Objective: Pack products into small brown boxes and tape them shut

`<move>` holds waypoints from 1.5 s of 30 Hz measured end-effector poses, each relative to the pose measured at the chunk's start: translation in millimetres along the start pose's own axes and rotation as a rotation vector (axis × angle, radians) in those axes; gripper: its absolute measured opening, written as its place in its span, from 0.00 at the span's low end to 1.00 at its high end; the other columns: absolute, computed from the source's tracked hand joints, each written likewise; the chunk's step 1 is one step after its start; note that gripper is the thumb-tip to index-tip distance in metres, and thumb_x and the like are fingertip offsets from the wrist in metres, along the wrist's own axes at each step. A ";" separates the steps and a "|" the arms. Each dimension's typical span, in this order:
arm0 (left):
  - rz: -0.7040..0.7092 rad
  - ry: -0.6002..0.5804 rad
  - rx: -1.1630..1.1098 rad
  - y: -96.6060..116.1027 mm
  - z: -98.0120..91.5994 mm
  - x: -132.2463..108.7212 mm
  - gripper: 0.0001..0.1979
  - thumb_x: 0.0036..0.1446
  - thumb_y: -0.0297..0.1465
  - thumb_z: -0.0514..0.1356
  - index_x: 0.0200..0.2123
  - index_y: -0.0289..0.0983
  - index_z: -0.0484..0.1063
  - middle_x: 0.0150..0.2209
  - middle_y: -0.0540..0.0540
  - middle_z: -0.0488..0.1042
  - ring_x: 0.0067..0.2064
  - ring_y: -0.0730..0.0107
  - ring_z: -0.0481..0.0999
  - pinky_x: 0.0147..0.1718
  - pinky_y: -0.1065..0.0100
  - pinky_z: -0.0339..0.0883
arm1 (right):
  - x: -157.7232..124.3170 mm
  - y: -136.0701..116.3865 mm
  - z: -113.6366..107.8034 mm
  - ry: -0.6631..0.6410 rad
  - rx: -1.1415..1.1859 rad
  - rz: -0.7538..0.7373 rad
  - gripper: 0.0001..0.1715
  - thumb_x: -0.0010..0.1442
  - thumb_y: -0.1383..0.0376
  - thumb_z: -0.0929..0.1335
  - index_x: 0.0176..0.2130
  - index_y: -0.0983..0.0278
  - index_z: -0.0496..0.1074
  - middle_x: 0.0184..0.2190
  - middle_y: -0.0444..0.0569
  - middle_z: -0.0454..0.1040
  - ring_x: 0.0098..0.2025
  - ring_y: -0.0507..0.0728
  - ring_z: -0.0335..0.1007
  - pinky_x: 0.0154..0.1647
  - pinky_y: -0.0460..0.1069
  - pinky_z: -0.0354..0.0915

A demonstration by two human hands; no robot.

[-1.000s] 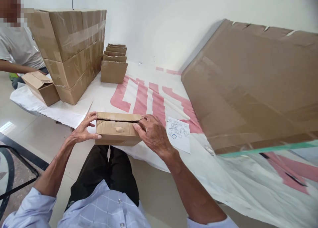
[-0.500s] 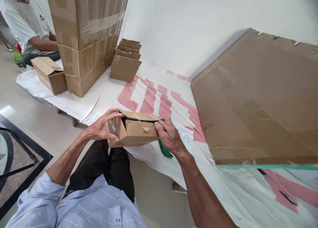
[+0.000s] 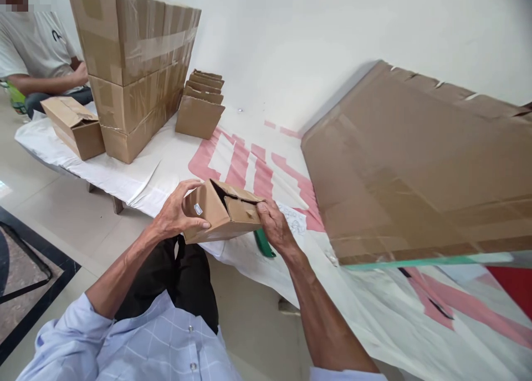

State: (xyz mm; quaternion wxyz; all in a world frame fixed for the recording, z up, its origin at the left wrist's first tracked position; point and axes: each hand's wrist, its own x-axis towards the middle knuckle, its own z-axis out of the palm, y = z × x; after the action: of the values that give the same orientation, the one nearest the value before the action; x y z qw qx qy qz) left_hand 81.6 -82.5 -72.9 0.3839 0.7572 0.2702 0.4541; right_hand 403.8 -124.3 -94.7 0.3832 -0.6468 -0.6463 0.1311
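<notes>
A small cardboard box [image 3: 222, 217] is held between my two hands above my lap, at the cloth's front edge. My left hand [image 3: 177, 212] wraps around its left end, thumb on the near side, beside a small white label [image 3: 198, 209]. My right hand [image 3: 274, 223] grips the right end, with the thumb near the top edge. A dark gap runs along the box's top flap, which is partly raised. Just below my right hand lies a green tool handle [image 3: 264, 243], its other end hidden behind the box.
Taped cardboard boxes [image 3: 141, 65] are stacked at the back left, with a loose box [image 3: 75, 126] beside them. Folded cardboard pieces [image 3: 199, 112] stand against the wall. A large cardboard-covered block [image 3: 407, 165] fills the right. A person [image 3: 41, 54] sits at the far left.
The box has turned in my hands, so its labelled left end shows more. My left fingers have shifted off the top flap onto that end. The whole view has swung slightly right.
</notes>
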 end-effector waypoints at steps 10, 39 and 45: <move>-0.050 0.021 0.077 -7.8 7.0 -26.5 0.63 0.41 0.62 0.78 0.74 0.41 0.60 0.71 0.30 0.67 0.71 0.33 0.69 0.70 0.39 0.61 | -0.8 -10.5 7.4 0.028 0.004 -0.012 0.24 0.71 0.45 0.58 0.33 0.56 0.66 0.40 0.50 0.72 0.45 0.61 0.68 0.54 0.57 0.67; 0.025 0.192 0.245 18.1 71.6 -4.8 0.54 0.39 0.57 0.81 0.64 0.43 0.65 0.72 0.27 0.67 0.71 0.31 0.68 0.65 0.37 0.62 | -11.6 -140.9 -35.2 0.096 -0.438 -0.629 0.12 0.72 0.66 0.67 0.43 0.56 0.82 0.42 0.54 0.81 0.48 0.65 0.75 0.55 0.63 0.71; 0.107 0.244 0.220 19.0 79.0 -9.1 0.50 0.44 0.55 0.80 0.62 0.41 0.64 0.70 0.24 0.69 0.71 0.32 0.69 0.64 0.38 0.64 | -9.1 -134.9 -29.4 0.053 -0.600 -0.709 0.13 0.73 0.69 0.66 0.41 0.60 0.80 0.42 0.54 0.80 0.49 0.64 0.71 0.51 0.58 0.68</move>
State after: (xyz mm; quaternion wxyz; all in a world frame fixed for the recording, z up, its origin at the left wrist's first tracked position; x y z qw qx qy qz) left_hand 149.3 -126.6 -84.7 0.2384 0.7472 0.3223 0.5301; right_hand 322.9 -159.8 11.8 0.2165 -0.4713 -0.8269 -0.2174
